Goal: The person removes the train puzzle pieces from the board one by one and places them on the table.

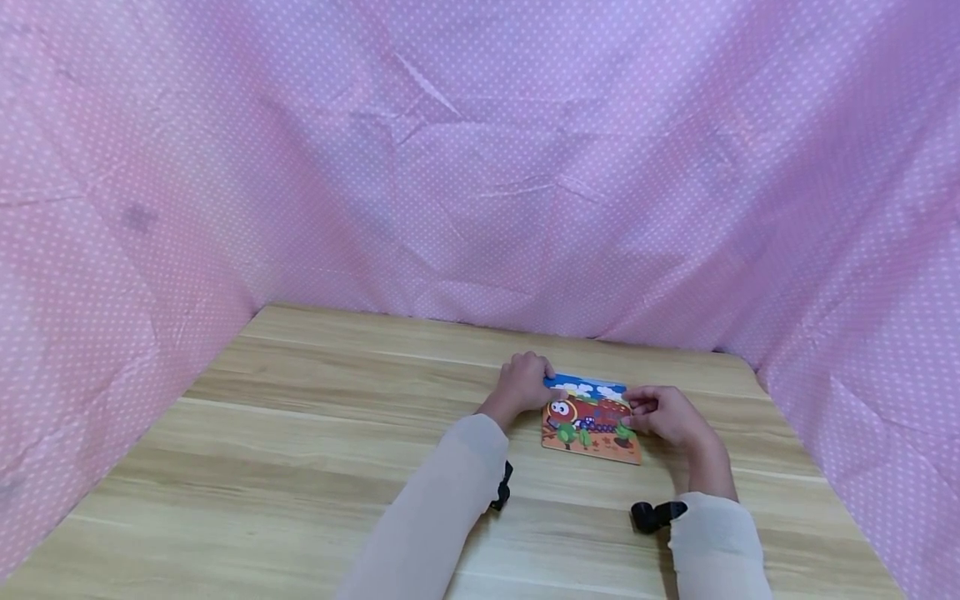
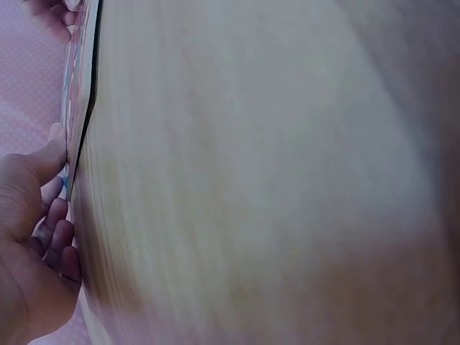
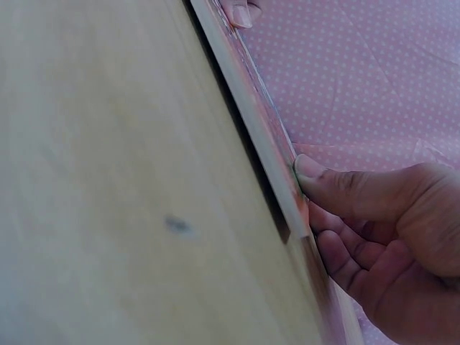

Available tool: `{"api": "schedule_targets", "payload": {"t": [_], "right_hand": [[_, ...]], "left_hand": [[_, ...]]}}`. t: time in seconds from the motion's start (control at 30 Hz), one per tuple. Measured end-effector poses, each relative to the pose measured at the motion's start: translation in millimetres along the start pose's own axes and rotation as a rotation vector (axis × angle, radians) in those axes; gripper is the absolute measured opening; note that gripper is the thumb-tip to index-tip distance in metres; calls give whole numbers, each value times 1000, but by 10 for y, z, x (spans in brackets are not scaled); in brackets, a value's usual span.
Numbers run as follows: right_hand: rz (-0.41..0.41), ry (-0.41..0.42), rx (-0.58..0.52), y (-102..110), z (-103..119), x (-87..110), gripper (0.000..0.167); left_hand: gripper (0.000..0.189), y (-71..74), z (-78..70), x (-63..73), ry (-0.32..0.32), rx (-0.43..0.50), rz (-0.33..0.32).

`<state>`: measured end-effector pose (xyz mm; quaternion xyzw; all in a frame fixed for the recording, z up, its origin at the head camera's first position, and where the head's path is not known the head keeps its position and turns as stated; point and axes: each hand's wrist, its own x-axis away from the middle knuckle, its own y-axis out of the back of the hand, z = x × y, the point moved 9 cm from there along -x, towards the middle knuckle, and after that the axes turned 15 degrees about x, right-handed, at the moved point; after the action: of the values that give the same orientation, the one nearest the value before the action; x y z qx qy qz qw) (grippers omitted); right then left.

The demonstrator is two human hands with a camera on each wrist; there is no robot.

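Right wrist view: "Where's your picture board (image 1: 588, 421) (with the red cartoon face)?"

Head view: "Right of centre on your wooden table (image 1: 300, 467), toward the far side. Your left hand (image 1: 522, 382), fingers curled, pinches its left edge; your right hand (image 1: 667, 414) pinches the right edge, fingers also curled."

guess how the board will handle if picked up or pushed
Probably stiff: the board shows straight edges, no sag. Likely light, as it looks thin. Pushed, it should slide rather than roll, given its flat, four-sided shape.
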<state>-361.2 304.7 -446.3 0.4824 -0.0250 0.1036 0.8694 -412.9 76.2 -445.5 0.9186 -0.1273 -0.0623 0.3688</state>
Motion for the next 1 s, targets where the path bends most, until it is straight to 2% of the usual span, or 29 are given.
{"api": "schedule_targets", "payload": {"t": [0.4,0.77,1.0], "right_hand": [[-1,-2,6,5,14,7,41],[3,-14,3,-2,-6,10,41],[6,-7,-3,-11,-2,12,41]], "left_hand": [[47,-33,-39,17,15,-103,99],[38,-43,-69,44,48,-106,120],[39,-54,-83,47,81,-121,121]]}}
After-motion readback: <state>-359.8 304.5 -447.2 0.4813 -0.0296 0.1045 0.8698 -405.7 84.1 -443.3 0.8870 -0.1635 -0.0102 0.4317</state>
